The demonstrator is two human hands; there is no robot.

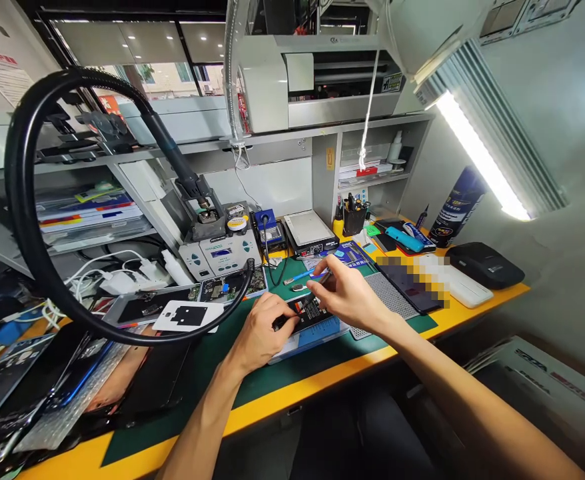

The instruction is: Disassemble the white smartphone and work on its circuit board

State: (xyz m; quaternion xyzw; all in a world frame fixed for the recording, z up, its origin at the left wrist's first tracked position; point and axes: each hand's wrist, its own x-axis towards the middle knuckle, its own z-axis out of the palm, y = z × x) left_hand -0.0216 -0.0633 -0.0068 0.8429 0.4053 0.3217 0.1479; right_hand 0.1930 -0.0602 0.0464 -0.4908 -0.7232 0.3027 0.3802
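Near the middle of the bench, an opened phone (314, 313) with a black, white-printed battery lies on a blue and white box (317, 333). My left hand (266, 330) is closed at the phone's left end, thumb and fingers pinched on its edge. Over the phone's right half, my right hand (348, 297) pinches a slim dark tool that looks like tweezers, angled down towards the phone. My fingers cover much of the tool and part of the phone. Just behind lie a small metallic part (298, 287) and a blue-handled tool (302, 274).
A black hose (17, 200) loops across the left, in front of a rework station (222, 257). Phone parts and a white template card (187, 316) crowd that side. Rightwards lie a perforated metal plate (387, 293), a dark phone (407, 283) and a spray can (456, 207). A lamp (517, 127) hangs above.
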